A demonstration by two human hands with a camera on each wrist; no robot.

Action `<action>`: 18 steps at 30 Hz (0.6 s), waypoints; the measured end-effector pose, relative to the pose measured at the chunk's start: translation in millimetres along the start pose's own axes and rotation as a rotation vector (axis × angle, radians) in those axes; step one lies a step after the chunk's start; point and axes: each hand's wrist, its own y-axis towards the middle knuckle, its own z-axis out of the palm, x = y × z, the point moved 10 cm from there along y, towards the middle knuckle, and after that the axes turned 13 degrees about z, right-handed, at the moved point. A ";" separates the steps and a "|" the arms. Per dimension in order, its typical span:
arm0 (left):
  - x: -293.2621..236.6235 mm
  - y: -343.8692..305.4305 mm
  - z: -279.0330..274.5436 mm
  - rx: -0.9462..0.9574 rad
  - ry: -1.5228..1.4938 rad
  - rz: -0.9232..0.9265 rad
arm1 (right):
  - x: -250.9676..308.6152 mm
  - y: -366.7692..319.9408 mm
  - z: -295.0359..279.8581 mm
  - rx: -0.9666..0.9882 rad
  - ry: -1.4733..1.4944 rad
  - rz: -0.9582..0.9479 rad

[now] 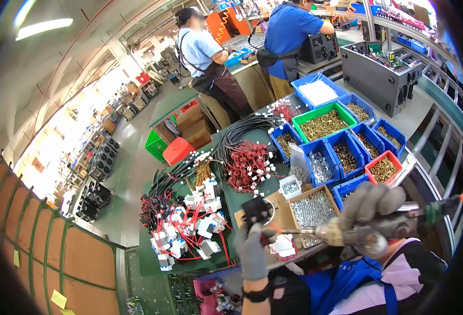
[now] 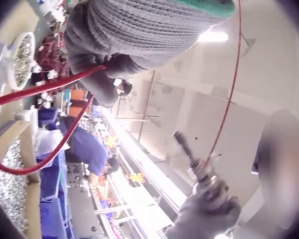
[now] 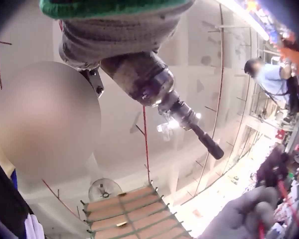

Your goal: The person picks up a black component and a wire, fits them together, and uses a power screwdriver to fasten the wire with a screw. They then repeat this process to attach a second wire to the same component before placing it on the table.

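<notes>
In the head view my gloved left hand (image 1: 253, 254) pinches a small black part (image 1: 256, 210), held up over the table's near edge. Red wire (image 2: 65, 82) runs from between its fingers in the left wrist view. My gloved right hand (image 1: 372, 206) is curled round a power driver (image 1: 331, 232), whose bit points left toward the left hand without a visible screw. The right wrist view shows the driver (image 3: 139, 82) gripped under the glove (image 3: 119, 37), its socket tip in the air. There the black part (image 3: 274, 169) is dark and blurred beside the left hand (image 3: 244, 214).
Blue bins, a green bin (image 1: 323, 124) and a red bin (image 1: 383, 167) hold small metal parts. A cardboard box of screws (image 1: 314, 212) stands near the hands. Wire bundles (image 1: 247, 165) and white connectors lie left. Two people work beyond, near a grey machine case (image 1: 375, 76).
</notes>
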 end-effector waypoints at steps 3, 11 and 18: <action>-62.4 -9.4 -35.2 -0.125 0.125 0.099 | 43.4 -6.4 -26.2 -0.065 -0.125 0.011; -211.9 -59.7 -99.9 -0.286 0.389 0.450 | 88.1 -44.7 -121.7 -0.463 -0.358 0.208; -164.5 -24.3 -213.4 -0.373 0.475 0.307 | 89.4 -91.9 -191.7 -0.523 -0.469 0.493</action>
